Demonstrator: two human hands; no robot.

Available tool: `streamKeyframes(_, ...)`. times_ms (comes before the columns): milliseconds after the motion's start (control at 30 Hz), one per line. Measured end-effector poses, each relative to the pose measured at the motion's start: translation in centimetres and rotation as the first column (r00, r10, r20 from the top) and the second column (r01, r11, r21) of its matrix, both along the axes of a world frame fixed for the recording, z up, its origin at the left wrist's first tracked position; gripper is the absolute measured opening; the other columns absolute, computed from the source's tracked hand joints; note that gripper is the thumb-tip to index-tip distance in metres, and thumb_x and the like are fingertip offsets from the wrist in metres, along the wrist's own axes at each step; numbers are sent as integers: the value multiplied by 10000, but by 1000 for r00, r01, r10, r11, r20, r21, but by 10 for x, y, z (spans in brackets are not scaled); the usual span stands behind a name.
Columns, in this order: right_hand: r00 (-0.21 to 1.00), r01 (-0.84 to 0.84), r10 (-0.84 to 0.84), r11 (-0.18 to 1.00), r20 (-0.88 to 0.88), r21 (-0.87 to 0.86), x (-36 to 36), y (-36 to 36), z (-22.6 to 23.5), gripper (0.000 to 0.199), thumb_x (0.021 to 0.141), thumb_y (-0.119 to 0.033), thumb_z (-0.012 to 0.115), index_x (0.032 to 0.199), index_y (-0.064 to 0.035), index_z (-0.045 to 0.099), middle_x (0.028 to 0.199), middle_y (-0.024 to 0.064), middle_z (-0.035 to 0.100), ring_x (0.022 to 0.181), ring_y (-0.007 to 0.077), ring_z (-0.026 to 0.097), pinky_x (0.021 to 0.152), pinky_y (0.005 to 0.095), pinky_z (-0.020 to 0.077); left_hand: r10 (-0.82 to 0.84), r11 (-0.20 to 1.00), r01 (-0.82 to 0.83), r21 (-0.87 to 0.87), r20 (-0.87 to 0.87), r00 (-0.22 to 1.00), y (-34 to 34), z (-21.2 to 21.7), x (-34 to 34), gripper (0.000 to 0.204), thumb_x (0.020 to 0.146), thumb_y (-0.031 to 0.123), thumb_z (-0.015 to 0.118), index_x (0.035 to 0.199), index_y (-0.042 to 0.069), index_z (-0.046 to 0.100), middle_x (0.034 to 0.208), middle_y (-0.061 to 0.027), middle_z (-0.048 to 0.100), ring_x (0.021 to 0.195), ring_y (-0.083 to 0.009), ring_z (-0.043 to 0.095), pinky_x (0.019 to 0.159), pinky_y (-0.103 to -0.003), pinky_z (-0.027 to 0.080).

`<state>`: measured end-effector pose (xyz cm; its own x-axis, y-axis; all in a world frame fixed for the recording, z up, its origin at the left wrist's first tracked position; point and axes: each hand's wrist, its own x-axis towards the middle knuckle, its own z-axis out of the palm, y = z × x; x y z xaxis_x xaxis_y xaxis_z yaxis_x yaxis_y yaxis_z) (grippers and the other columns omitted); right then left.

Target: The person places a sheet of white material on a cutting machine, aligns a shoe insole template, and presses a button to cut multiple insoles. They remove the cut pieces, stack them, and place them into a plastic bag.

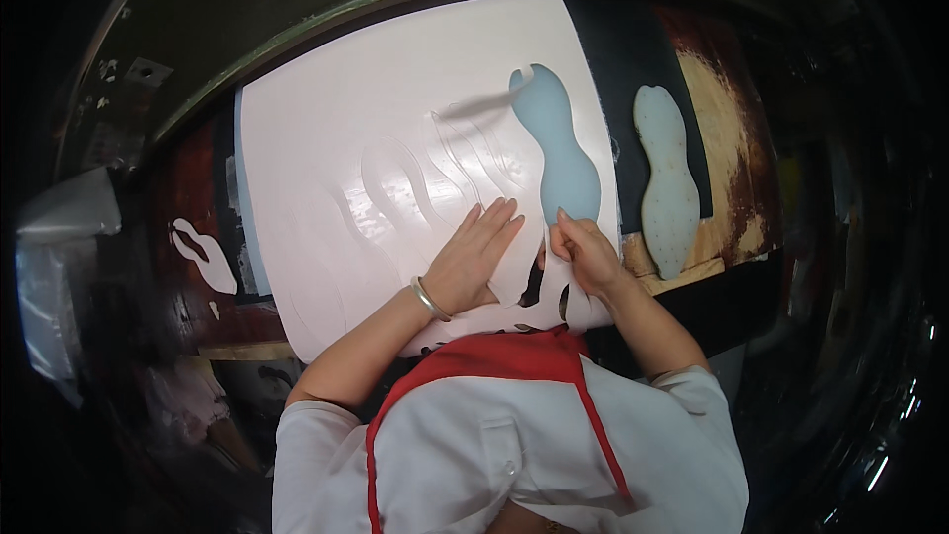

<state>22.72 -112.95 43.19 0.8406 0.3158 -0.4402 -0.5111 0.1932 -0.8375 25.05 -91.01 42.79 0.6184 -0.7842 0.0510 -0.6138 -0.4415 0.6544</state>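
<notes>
Here, left hand (473, 255) flat on pink sheet (316, 119), right hand (587, 252) pinching it; sole-shaped block (664, 178) alongside.

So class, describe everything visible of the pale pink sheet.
The pale pink sheet looks thin, smooth and glossy, with curved outlines. It lies mostly flat on the work surface, with a curling strip beside a narrow-waisted blue shape and gaps near its lower edge. The left hand rests on it, fingers extended; the right hand grips part of it.
</notes>
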Motion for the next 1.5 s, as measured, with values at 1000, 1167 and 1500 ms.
streamKeyframes(1000,1000,12,-13,966,-3,-259,-39,93,20,416,970,-288,473,649,-27,520,724,70,604,789,196,591,721,318,452,370,896,-441,-49,-465,804,127,32,15,390,848,240,510,1170,30,573,1062,-165,617,937,-280,589,884,-430,431)
streamKeyframes(1167,785,303,218,682,580,-666,-65,119,42,170,738,-84,718,724,-10,566,974,170,631,894,332,592,747,375,477,409,223,-476,-851,-362,838,239,125,66,642,984,519,341,1250,-50,473,1064,-185,631,1085,-265,577,985,-394,435)
streamKeyframes(1500,916,-110,163,981,-366,162,-49,178,-14,708,996,-563,166,576,-63,441,575,4,407,610,122,371,627,241,302,-85,991,95,-92,113,990,207,-2,-62,533,747,85,607,1269,21,522,1258,-192,517,1037,-346,540,923,-447,412)
